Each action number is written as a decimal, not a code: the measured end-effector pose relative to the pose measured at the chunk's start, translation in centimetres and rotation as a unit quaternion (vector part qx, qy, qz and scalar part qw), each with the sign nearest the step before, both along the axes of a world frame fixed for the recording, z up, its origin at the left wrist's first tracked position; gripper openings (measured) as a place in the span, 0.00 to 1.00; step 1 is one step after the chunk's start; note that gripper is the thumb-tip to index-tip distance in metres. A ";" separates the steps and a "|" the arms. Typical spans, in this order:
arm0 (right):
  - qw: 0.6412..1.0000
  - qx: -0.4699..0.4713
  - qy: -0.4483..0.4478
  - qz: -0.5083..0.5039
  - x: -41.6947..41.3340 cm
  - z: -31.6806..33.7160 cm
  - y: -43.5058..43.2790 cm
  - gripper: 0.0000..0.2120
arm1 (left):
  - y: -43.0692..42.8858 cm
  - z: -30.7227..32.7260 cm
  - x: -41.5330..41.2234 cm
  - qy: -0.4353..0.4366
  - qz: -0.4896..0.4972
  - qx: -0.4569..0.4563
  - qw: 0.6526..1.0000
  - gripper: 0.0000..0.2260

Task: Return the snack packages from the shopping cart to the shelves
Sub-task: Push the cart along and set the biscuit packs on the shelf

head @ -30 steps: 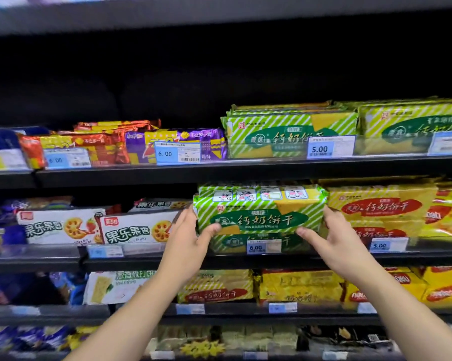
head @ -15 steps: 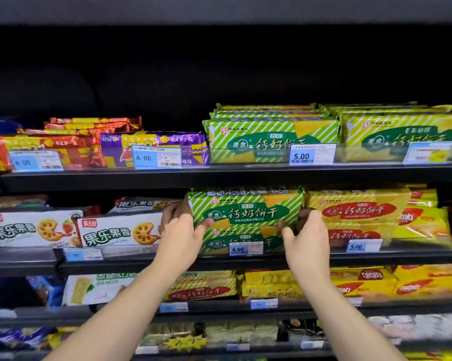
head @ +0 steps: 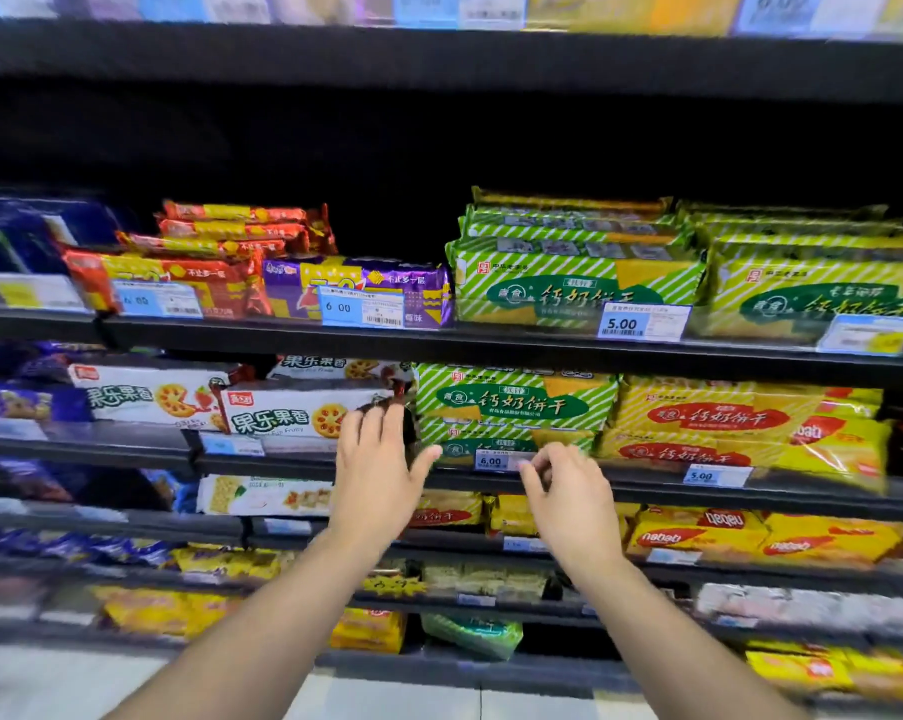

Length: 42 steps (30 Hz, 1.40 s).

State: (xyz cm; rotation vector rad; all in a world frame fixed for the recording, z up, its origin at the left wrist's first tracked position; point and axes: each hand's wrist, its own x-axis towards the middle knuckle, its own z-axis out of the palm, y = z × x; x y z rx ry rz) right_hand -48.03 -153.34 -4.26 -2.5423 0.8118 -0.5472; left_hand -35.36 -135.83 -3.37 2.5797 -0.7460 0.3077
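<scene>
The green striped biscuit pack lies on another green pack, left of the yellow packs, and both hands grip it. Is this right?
Not quite. The head view shows the green striped biscuit pack on the lower green pack, left of the yellow packs, but the left hand and right hand hold nothing; both are off it.

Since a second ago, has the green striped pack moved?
Yes. The green striped pack went deeper onto the shelf, now behind the 6.00 tag.
</scene>
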 end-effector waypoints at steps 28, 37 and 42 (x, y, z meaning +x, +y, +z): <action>0.803 -0.192 0.261 0.500 18.8 13.5 57.9 0.22 | 59.8 10.0 1.0 0.252 0.247 0.227 0.908 0.23; 0.737 -0.202 0.250 0.595 28.2 14.9 73.8 0.23 | 73.0 12.3 4.6 0.269 0.357 0.187 0.875 0.21; 0.692 -0.215 0.219 0.653 34.6 15.8 83.1 0.24 | 80.6 13.5 8.3 0.255 0.431 0.184 0.846 0.21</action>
